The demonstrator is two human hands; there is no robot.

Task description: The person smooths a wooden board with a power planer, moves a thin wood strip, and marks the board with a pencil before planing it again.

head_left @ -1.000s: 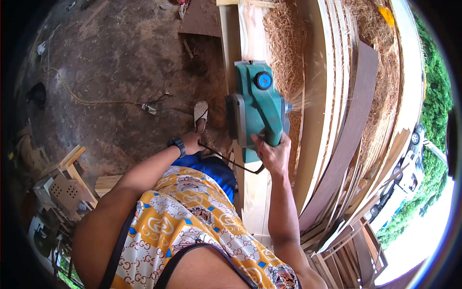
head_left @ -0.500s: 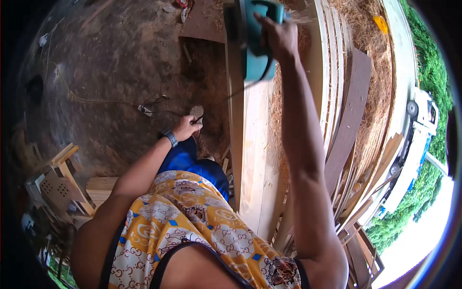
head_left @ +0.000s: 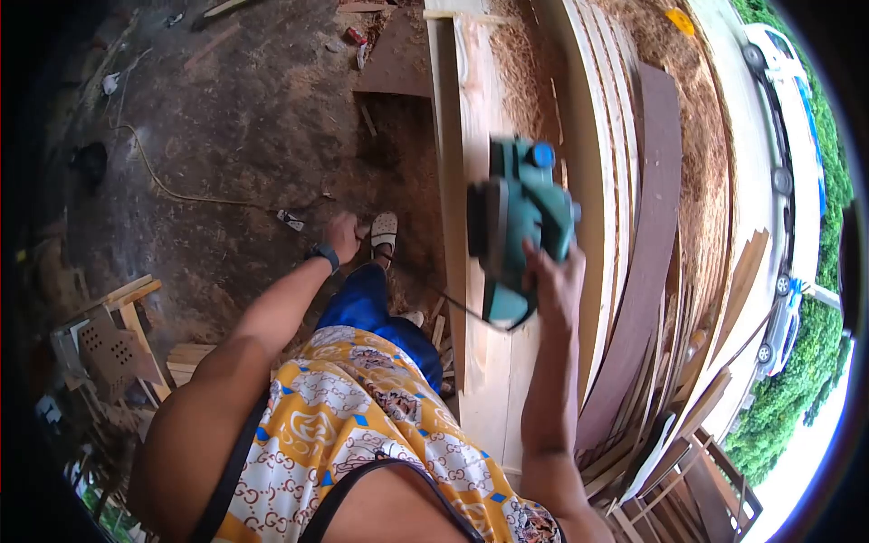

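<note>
since the earlier frame the planer (head_left: 518, 222) has been drawn back along the plank (head_left: 478, 344). it is gripped by the right hand (head_left: 554, 282); the left hand (head_left: 342, 237), seemingly loosely closed, hangs free. the sole should be kept flat.

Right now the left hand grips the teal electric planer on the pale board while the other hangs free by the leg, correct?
Not quite: in the head view the right hand grips the teal electric planer on the pale board; the left hand is the free one.

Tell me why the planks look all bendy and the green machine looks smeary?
In the head view, the fisheye lens curves the straight planks and darkens the picture's corners; the green planer and the right hand gripping it are motion-blurred; daylight is soft, the bottom-right sky washed out.
</note>
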